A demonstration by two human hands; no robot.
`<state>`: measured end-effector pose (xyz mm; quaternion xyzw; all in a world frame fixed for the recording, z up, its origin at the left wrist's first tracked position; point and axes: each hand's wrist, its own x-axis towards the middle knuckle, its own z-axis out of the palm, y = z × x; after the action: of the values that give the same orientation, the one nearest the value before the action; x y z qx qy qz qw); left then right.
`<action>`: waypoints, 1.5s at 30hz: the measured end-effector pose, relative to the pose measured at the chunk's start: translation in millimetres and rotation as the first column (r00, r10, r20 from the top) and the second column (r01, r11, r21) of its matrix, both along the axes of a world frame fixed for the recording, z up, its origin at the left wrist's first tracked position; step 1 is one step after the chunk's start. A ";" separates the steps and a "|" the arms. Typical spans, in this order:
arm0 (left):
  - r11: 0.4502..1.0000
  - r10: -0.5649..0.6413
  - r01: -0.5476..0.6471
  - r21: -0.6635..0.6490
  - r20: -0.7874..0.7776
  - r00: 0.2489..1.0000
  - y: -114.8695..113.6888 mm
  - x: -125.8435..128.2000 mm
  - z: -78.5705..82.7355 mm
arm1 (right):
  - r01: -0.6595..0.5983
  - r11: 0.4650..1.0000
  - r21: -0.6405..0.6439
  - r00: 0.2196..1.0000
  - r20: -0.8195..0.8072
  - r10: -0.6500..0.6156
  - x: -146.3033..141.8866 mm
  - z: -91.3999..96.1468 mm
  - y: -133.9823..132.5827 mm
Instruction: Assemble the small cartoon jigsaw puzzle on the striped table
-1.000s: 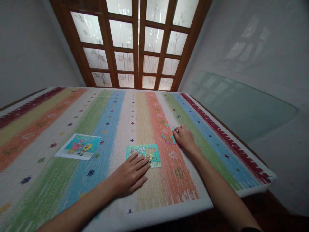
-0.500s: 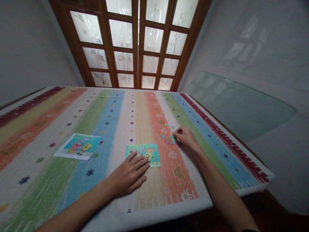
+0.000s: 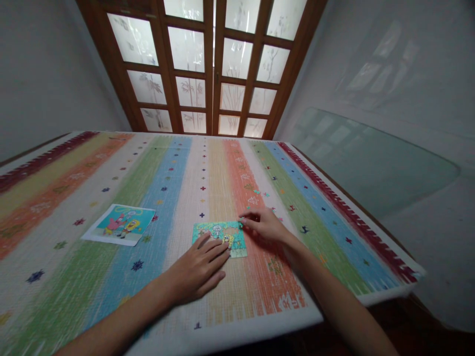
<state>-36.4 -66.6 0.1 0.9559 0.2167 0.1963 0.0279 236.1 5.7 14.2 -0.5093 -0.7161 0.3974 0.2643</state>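
Note:
A small, partly assembled cartoon jigsaw puzzle lies on the striped tablecloth near the front edge. My left hand rests flat and open, its fingertips on the puzzle's lower left part. My right hand is at the puzzle's upper right corner, fingers pinched together on a small puzzle piece that barely shows. A few loose teal pieces lie scattered on the orange and white stripes just beyond my right hand.
A printed cartoon picture lies flat to the left on the cloth. A large glass sheet leans against the wall on the right. A wooden door with frosted panes stands behind the table.
My right hand has moved left from the loose pieces to the puzzle's upper right corner. My left hand has stayed on the puzzle.

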 end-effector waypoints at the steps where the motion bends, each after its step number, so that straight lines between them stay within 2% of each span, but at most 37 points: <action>1: 1.000 0.002 -0.002 -0.001 0.002 1.000 0.0 0.1 0.0 | -0.010 1.000 0.021 1.000 0.012 0.010 -2.8 -0.5 -1.6; 8: 1.000 0.006 -0.006 -0.009 -0.003 1.000 -0.9 0.4 2.9 | -0.113 0.991 0.071 0.993 0.043 0.110 -6.8 -5.1 -4.3; 17: 1.000 0.005 -0.005 -0.002 -0.023 1.000 -0.9 0.2 2.0 | -0.042 0.995 0.089 0.998 0.042 0.039 -9.9 -8.7 -4.2; 22: 1.000 0.009 -0.009 0.002 -0.020 1.000 -1.1 0.2 1.4 | -0.096 0.987 0.132 0.995 0.047 0.090 -15.2 -6.9 -6.6; 33: 1.000 0.008 -0.008 0.007 -0.019 1.000 -0.3 1.3 1.4 | -0.136 0.909 0.394 0.988 0.118 0.097 -23.7 -13.5 -10.5; 39: 1.000 0.006 -0.006 0.009 -0.018 1.000 -0.5 1.1 2.4 | -0.179 0.883 0.434 0.975 0.196 0.101 -26.5 -15.9 -11.8; 45: 1.000 0.009 -0.009 0.009 -0.028 1.000 -0.5 0.9 1.3 | -0.187 0.882 0.432 0.971 0.218 0.099 -23.4 -13.3 -13.0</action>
<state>-35.5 -67.1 1.4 0.9576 0.2206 0.1840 0.0197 212.7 -7.2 0.9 -0.4156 -0.8460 0.1891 0.2752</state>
